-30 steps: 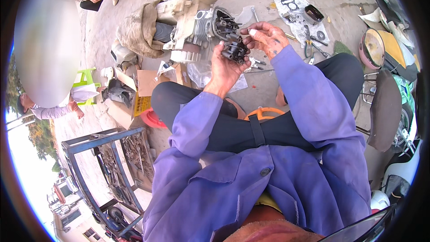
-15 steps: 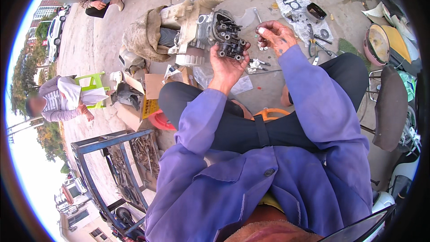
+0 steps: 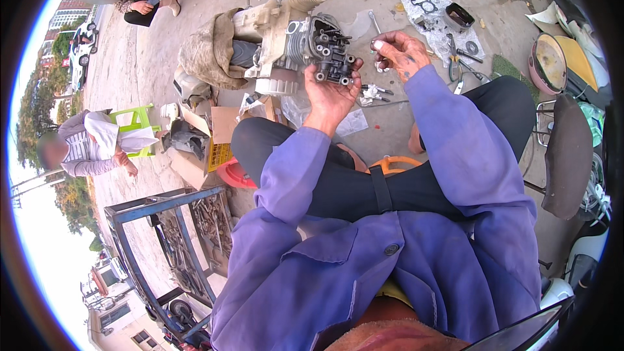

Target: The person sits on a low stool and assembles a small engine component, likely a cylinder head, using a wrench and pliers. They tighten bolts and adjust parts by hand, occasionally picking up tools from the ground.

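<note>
A small engine [image 3: 296, 42] lies on the ground in front of me, its cylinder head facing right. My left hand [image 3: 330, 99] cups the lower edge of a dark metal rocker arm assembly [image 3: 338, 64], fingers curled round it at the open cylinder head. Whether the assembly touches the head all round, I cannot tell. Just to the right, my right hand [image 3: 402, 53] is raised, with thumb and fingertips pinched together. What they hold, if anything, is too small to name. A wrench [image 3: 374, 21] lies on the ground behind that hand.
Pliers [image 3: 453, 58] and a plastic sheet [image 3: 416, 1] bearing a gasket lie at the right. A brown cloth [image 3: 205, 52] drapes the engine's left side. Cardboard boxes [image 3: 224, 125] and a blue metal frame [image 3: 116, 221] stand left. Two people sit farther off.
Both hands keep almost the same place and grip. Far off at the left, the vehicles on the road look different, with a darker shape now at the white car.
</note>
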Available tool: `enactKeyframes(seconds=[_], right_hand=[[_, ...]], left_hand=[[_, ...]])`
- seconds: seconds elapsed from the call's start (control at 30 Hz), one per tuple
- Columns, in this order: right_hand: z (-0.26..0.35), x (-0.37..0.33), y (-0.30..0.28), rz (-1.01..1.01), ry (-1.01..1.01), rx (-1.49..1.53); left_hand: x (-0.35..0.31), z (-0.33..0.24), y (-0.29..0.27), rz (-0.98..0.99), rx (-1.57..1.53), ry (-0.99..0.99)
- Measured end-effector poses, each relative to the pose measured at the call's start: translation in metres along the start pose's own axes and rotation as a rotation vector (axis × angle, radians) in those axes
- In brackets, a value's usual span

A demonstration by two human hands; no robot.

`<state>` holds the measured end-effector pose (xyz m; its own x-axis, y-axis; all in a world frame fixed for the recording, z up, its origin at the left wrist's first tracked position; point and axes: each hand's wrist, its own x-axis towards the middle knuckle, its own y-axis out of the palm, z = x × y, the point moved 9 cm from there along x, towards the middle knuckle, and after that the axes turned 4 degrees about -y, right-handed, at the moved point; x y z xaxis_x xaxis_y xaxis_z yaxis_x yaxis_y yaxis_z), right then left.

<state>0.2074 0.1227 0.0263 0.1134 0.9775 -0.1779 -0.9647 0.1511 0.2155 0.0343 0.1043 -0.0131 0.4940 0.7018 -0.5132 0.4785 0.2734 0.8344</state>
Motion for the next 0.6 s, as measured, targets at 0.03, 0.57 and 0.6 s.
enactKeyframes(seconds=[0.03, 0.57, 0.6], right_hand=[[-0.0007, 0.0001, 0.0002, 0.002, 0.004, -0.002], [-0.0057, 0.0011, 0.0014, 0.014, 0.000, -0.016], [-0.0041, 0.0004, 0.0020, 0.008, 0.002, -0.028]], left_hand=[[-0.0003, -0.0001, -0.0001, -0.002, 0.002, 0.002], [0.0010, -0.0016, -0.0009, 0.009, 0.053, 0.024], [0.0010, -0.0016, -0.0010, 0.009, 0.046, 0.022]])
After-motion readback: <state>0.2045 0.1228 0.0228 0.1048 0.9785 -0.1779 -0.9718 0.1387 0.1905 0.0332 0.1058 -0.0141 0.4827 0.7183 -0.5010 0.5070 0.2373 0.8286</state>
